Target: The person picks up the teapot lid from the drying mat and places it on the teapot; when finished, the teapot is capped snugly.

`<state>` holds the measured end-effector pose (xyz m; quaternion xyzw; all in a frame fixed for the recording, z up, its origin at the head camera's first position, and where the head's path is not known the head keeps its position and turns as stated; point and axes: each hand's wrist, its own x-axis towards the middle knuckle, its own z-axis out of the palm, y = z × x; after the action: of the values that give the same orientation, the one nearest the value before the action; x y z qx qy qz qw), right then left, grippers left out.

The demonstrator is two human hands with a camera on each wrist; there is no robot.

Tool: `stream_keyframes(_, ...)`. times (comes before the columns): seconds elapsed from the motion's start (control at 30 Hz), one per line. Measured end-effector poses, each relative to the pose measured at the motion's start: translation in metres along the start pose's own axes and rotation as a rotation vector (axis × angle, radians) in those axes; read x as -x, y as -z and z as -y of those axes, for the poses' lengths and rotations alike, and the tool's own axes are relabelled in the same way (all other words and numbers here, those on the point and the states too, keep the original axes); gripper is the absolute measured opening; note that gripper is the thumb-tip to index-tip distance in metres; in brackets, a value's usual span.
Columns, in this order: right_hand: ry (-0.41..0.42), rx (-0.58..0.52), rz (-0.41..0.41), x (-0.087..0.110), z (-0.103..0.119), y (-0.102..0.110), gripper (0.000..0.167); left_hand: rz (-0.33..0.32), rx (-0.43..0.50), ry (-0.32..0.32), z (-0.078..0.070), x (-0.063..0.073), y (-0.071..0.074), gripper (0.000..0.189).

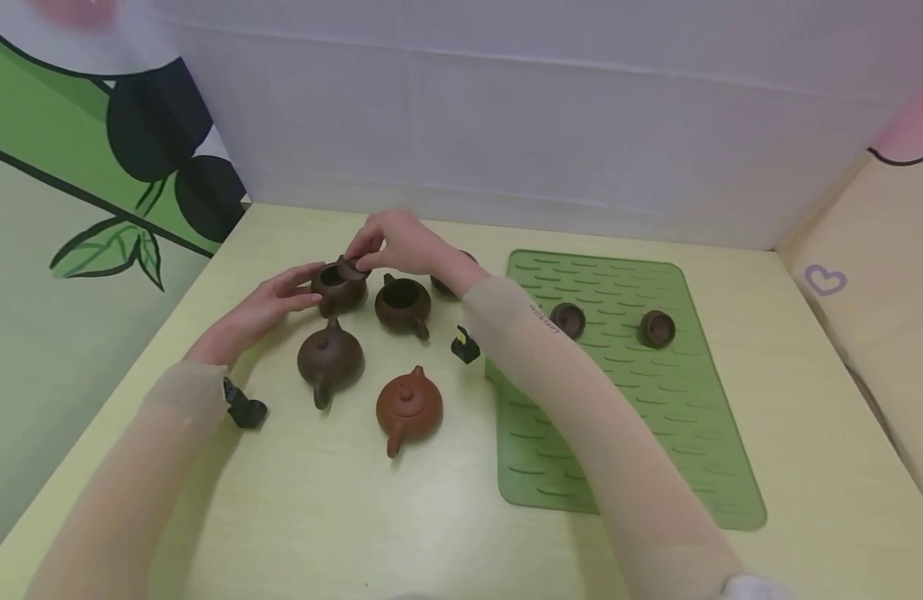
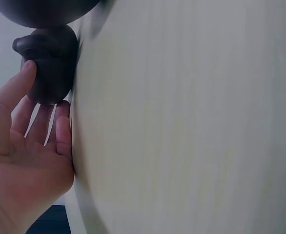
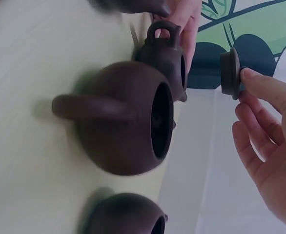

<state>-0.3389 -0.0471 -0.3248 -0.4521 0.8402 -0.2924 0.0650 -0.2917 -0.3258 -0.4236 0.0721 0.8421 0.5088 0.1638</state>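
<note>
Fingers of R hand: pinching dk lid near mouth of open dk pot, far L on counter, held at side w/ L hand, next to 2nd open pot + dk lidded pot.

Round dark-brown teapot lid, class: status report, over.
Right grip pinches lid above open round dark-brown clay teapot. Left grip touches that teapot. Nothing visible between lid and teapot.
</note>
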Motion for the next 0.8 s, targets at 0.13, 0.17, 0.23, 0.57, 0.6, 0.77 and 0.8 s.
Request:
stream_keyframes(0.13,-0.059,-0.005,0.006,-0.012,0.004,-0.010,0.021,-0.003,0.009,0.010,0.000,0.000,-0.001,0.067)
stream_keyframes(0.17,-0.074,0.002,0.008,-0.015,0.005,-0.012,0.021,-0.003,0.013,0.013,-0.001,0.000,-0.001,0.068)
stream_keyframes(0.23,-0.100,0.025,0.012,-0.022,0.007,-0.015,0.022,-0.003,0.020,0.016,-0.001,0.000,-0.001,0.069)
stream_keyframes(0.57,-0.246,0.138,0.040,-0.042,0.016,-0.031,0.021,0.000,0.026,0.001,0.000,-0.001,0.000,0.068)
stream_keyframes(0.6,-0.266,0.144,0.040,-0.043,0.015,-0.033,0.020,0.000,0.029,0.000,0.000,-0.001,-0.001,0.068)
stream_keyframes(0.77,-0.324,0.155,0.022,-0.041,0.015,-0.039,0.018,0.009,0.042,-0.014,-0.001,-0.002,-0.004,0.068)
stream_keyframes(0.8,-0.333,0.153,0.021,-0.041,0.014,-0.039,0.018,0.011,0.041,-0.015,-0.001,-0.001,-0.004,0.068)
